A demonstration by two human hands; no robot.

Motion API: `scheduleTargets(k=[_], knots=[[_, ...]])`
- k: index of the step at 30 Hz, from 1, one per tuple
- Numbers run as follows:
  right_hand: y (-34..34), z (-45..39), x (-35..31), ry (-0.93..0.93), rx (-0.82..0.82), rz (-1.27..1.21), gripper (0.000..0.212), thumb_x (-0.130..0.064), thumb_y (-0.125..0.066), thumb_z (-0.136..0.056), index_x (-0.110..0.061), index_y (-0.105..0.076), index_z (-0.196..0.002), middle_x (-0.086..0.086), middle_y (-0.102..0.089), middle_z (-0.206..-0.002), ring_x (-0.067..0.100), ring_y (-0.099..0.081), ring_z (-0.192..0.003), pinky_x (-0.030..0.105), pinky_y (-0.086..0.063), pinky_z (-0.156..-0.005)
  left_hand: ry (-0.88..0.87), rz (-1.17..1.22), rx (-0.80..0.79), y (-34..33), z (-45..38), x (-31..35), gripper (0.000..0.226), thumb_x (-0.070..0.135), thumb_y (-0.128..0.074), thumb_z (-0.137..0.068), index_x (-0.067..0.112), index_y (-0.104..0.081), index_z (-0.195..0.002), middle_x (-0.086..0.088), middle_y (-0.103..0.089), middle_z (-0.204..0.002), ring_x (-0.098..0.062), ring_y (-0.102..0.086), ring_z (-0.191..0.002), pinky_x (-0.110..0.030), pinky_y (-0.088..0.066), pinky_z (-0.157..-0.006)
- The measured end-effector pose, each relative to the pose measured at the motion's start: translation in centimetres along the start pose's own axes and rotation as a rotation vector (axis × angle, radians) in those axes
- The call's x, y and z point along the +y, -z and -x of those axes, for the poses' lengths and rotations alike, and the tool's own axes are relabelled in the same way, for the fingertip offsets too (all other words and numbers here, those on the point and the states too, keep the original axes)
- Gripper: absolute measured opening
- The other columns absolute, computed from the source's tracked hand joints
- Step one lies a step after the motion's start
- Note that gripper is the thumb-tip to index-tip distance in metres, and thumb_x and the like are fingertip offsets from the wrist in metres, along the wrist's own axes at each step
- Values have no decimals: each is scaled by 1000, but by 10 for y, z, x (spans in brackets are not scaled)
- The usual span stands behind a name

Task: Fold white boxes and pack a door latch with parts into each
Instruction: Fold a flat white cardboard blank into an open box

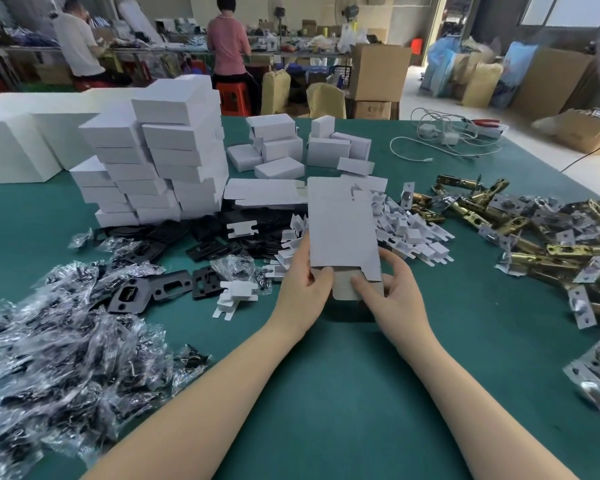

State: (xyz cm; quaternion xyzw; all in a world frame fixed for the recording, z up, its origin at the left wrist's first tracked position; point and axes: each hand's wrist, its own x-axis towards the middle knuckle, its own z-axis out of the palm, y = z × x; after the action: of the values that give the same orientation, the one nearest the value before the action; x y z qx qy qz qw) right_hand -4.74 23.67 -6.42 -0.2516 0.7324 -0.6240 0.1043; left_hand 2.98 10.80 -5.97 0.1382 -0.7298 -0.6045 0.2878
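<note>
So the box blank (342, 223) is up off the green tabletop (326, 393) right in the middle, held at its near end by both hands. The left hand (303, 289) has its thumb curled onto the near flap with the fingers wrapped behind the left edge; the right hand (392, 289) pinches the same end from the other side, thumb on the grey inner flap. Both are clamped on the cardboard, so nothing's loose yet.

What I'd worry about: that blank looks only half opened, and the thumbs are pressing right at the bottom flaps. Push too hard or off the crease and I reckon the flap buckles or the tab tears, and the box won't hold a heavy brass latch.

Also the latches (520, 223) are heaped well off to the right, bagged black plates (66, 341) to the left, white card inserts (409, 233) just behind the blank. An elbow swing could easily drag the bags, or knock the stack of finished boxes (160, 150) nearby.
</note>
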Motion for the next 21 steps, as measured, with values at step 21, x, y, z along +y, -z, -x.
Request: scheduleTargets(k=[21], knots=[[-21, -5, -12, 87, -79, 204, 45, -25, -63, -91, -67, -49, -100, -26, -65, -91, 3, -61, -76, 14, -45, -63, -28, -99, 194, 3, -1, 0, 47, 11, -47, -100, 46, -40, -130, 57, -46, -108, 28, -45, -106, 5, -32, -80]])
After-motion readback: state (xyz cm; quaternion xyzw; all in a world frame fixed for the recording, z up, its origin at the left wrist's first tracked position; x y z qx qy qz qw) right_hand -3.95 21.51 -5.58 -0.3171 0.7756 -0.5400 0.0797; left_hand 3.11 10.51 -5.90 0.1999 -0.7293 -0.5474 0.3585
